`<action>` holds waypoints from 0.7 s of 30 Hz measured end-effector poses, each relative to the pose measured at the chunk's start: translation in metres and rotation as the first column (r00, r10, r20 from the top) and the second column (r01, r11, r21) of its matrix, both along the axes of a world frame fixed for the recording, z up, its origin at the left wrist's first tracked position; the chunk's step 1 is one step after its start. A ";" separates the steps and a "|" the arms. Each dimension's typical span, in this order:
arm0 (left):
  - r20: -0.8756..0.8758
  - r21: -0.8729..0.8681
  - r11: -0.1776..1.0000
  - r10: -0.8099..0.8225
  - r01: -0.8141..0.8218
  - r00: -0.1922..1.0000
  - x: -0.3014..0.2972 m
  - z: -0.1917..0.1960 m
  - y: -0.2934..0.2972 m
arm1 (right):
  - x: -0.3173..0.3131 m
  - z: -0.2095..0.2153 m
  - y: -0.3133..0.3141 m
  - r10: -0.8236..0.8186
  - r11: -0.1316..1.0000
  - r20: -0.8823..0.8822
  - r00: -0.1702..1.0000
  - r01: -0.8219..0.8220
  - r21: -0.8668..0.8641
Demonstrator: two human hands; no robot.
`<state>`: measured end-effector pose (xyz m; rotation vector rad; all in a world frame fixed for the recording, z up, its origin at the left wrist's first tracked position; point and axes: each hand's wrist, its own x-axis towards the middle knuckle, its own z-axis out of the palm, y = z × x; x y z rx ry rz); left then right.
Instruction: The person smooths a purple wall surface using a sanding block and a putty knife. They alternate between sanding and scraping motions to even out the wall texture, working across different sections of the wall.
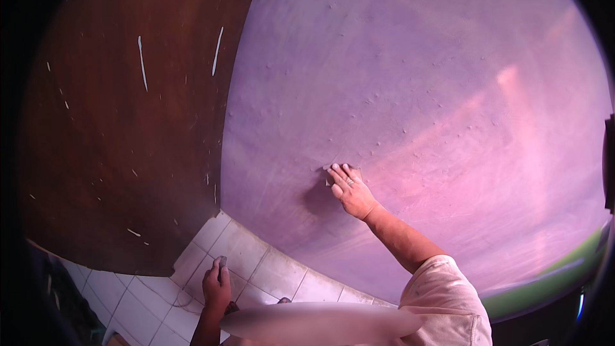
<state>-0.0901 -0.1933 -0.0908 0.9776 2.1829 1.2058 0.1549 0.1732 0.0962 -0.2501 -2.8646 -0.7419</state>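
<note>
Sandpaper, a small grey-brown sheet [343, 170], lies flat on the purple plastered wall [416, 77], near its lower edge. I see my right hand [349, 191] pressing it there, fingers straight and together. My left hand [216, 285] hangs low over the white tiled floor [256, 263], curled around a small grey object [222, 261]. A dark brown wooden door [122, 122] borders the wall's left edge.

The sanding pad [344, 172] is mostly covered by the right hand [350, 191]. The small object [222, 261] gripped in the left hand [216, 287] cannot be identified. A blurred patch [320, 322] is seen below.
</note>
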 end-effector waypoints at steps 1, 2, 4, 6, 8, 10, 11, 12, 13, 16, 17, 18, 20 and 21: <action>-0.017 -0.003 1.000 0.015 -0.015 1.000 -0.004 -0.003 -0.004 | 0.001 0.004 0.003 0.024 1.000 0.037 0.999 -0.024 -0.010; -0.027 0.009 0.999 0.033 -0.033 0.999 -0.009 -0.008 -0.010 | 0.000 0.014 0.004 0.051 0.998 0.070 0.996 -0.050 -0.027; -0.050 0.029 0.998 0.063 -0.061 0.997 -0.022 -0.022 -0.022 | -0.001 0.067 0.014 0.025 0.996 0.157 0.987 -0.038 0.086; -0.060 0.072 0.994 0.085 -0.081 0.995 -0.033 -0.036 -0.030 | -0.009 0.163 0.017 0.038 0.974 -0.088 0.995 -0.017 0.226; -0.039 0.073 0.993 0.091 -0.088 0.995 -0.030 -0.042 -0.032 | -0.014 0.260 0.029 0.177 0.882 -0.471 0.864 0.073 0.466; 0.002 0.066 0.993 0.102 -0.102 0.995 -0.026 -0.040 -0.023 | -0.017 0.311 0.017 0.175 0.843 -0.698 0.694 0.260 0.470; 0.005 0.058 0.994 0.088 -0.088 0.996 -0.021 -0.038 -0.015 | -0.015 0.301 0.026 0.210 0.803 -0.702 0.680 0.290 0.521; 0.006 0.048 0.996 0.078 -0.078 0.997 -0.015 -0.036 -0.007 | -0.017 0.279 0.040 0.247 0.760 -0.705 0.665 0.319 0.567; 0.010 0.039 0.997 0.071 -0.071 0.997 -0.010 -0.034 -0.001 | -0.019 0.243 0.048 0.221 0.775 -0.689 0.690 0.304 0.553; -0.036 0.090 0.996 0.008 -0.005 0.999 -0.002 -0.018 0.013 | -0.013 0.093 0.014 0.010 0.977 -0.393 0.919 0.074 0.198; -0.041 0.073 0.997 0.004 -0.001 0.999 -0.003 -0.015 0.013 | -0.001 0.048 0.002 -0.054 0.995 -0.154 0.987 0.066 0.068; -0.047 0.057 0.998 -0.004 0.007 0.999 -0.004 -0.012 0.013 | 0.016 0.008 -0.005 -0.066 0.997 0.038 0.997 0.067 -0.045; -0.070 0.042 0.999 0.017 -0.014 0.997 -0.013 -0.016 0.010 | 0.026 -0.002 -0.003 -0.033 0.996 0.089 0.995 0.040 -0.079; -0.079 0.049 0.999 0.028 -0.024 0.996 -0.022 -0.028 0.006 | 0.033 0.000 0.001 -0.019 0.995 0.117 0.993 0.030 -0.093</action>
